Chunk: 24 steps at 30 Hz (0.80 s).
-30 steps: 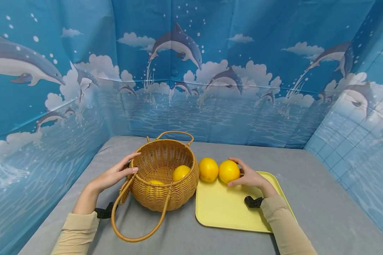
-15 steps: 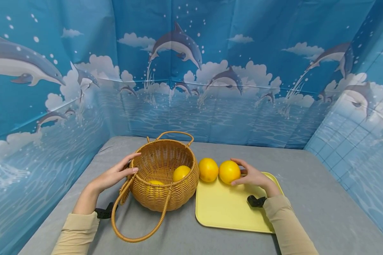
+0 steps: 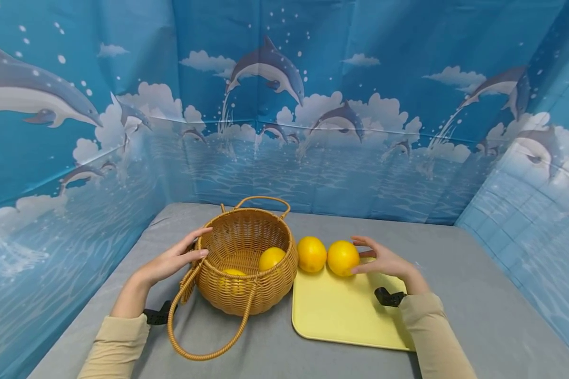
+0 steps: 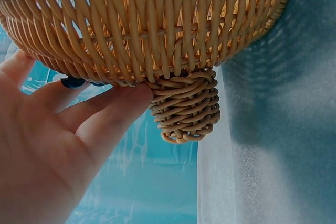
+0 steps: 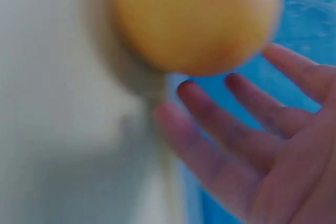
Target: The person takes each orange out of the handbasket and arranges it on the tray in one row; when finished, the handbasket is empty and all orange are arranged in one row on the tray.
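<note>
My left hand (image 3: 173,259) rests against the left side of a round wicker basket (image 3: 246,295), its fingertips at the rim. In the left wrist view its fairly straight fingers touch the weave beside a short woven stub (image 4: 186,109). Inside the basket lie two yellow-orange fruits, one orange (image 3: 271,258) at the right and another (image 3: 234,272) mostly hidden near the front. On the yellow tray (image 3: 346,316) two more oranges sit side by side, the left orange (image 3: 311,253) close to the basket. My right hand (image 3: 384,261) is beside the right orange (image 3: 343,258), fingers spread and loosely bent, not gripping it.
The basket has one handle (image 3: 208,358) lying toward me on the grey tabletop (image 3: 270,347) and another handle (image 3: 264,198) standing at the back. A blue curtain (image 3: 275,173) printed with dolphins closes off the back and both sides.
My right hand has moved a little to the right and its fingers have opened away from the right orange. The left hand keeps its place on the basket. The view has shifted slightly.
</note>
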Each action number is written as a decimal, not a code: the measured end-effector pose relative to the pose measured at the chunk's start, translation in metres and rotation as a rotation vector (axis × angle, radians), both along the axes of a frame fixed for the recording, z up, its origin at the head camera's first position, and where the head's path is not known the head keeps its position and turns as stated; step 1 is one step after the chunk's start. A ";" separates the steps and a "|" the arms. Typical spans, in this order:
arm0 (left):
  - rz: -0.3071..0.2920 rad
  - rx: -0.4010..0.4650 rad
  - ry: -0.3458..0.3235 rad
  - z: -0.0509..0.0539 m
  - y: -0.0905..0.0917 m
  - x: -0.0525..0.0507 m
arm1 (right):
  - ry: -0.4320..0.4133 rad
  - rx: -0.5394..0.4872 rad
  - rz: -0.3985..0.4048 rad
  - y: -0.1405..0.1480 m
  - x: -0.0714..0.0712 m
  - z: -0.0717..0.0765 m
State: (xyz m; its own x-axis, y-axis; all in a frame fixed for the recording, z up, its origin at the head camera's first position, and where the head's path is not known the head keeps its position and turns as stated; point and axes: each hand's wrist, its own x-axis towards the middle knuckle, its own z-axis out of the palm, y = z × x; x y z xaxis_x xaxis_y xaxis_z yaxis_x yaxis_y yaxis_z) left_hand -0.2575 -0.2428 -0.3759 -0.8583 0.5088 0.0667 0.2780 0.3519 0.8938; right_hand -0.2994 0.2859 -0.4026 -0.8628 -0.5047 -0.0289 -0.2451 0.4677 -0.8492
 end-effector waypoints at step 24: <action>0.007 0.007 -0.009 0.000 0.000 -0.001 | 0.012 -0.118 0.428 -0.130 -0.017 0.132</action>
State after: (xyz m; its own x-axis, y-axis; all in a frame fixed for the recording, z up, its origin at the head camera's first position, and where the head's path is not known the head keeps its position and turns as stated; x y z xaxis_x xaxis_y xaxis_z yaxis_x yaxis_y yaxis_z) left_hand -0.2582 -0.2425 -0.3755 -0.8626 0.5021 0.0619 0.2670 0.3479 0.8987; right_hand -0.3161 0.1555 -0.2709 -0.5750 -0.8160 0.0594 -0.4061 0.2216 -0.8865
